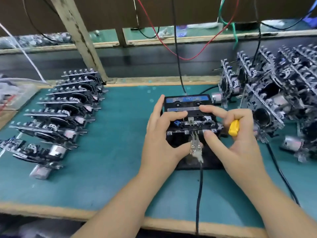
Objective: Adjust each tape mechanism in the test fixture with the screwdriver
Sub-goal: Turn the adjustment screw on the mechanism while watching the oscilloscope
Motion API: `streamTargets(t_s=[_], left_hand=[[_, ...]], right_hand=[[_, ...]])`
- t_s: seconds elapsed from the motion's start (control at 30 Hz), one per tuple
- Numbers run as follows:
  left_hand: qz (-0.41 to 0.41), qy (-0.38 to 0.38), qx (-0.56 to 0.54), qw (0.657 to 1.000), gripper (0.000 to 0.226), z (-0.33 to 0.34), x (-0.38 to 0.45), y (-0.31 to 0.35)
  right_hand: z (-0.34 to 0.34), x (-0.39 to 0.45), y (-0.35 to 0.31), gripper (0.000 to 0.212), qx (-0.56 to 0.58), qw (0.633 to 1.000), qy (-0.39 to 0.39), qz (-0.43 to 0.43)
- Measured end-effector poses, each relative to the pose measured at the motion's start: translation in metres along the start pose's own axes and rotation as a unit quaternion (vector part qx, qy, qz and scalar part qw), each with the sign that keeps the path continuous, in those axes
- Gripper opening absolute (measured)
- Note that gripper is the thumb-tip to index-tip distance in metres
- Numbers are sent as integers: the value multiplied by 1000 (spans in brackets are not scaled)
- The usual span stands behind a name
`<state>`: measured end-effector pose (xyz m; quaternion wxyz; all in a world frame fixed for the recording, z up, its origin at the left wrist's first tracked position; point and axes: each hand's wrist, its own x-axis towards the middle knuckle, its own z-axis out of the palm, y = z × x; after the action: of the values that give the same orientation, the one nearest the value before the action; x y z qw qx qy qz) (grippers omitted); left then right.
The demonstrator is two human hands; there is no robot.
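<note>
Green bench mat [106,169] w/ wood edging; wires hang across the dark background at 12 o'clock. Fixture [190,134] sits at centre of mat, black, w/ a blue-labelled cassette [187,102] at its far end and one mechanism [192,123] seated in it. A clip lead [195,148] enters from 6 o'clock and reaches the mechanism's near edge.

Left hand [161,134]: fingers curled round the fixture's left side, index on top, thumb by the clip — grasping the fixture/mechanism. Right hand [236,134]: index on the top at the cassette edge, thumb pressing the near edge; remaining fingers curled round the screwdriver [233,127], yellow handle parked in the palm at 3 o'clock of the fixture.

Step in hand, by judgement: seating or steadying the mechanism in the fixture; adjustment not yet begun, since the driver is stowed, not presented. Next move calls for shifting the driver into a working grip and bringing its tip to the adjust screw while the left hand holds the unit steady.

Stock: a row of mechanisms [65,114] at 9 o'clock, a stacked pile [274,93] at 2–3 o'clock. Which group is done cannot be told.

Hidden/unclear: driver blade & tip covered by the right hand; adjust screw too small to pick out; pile cut off by the frame at right.
</note>
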<state>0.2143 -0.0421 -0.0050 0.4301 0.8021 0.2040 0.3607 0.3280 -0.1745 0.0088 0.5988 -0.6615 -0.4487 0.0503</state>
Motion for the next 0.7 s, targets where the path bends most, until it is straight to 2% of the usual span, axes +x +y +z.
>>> streamTargets(t_s=[0.4,0.53,0.7], left_hand=[[4,0,-6,1000,76,0,-3,-4],[11,0,-9,1000,71,0,-2,-4],[8,-22,-11,1000,74,-3,-2,-3]], right_hand=[[7,1,-4,34,-14,1000,5,-16],[8,2,-4,26,-16,1000,3,-27],[8,1,-5,39,-24,1000,-4,-19]])
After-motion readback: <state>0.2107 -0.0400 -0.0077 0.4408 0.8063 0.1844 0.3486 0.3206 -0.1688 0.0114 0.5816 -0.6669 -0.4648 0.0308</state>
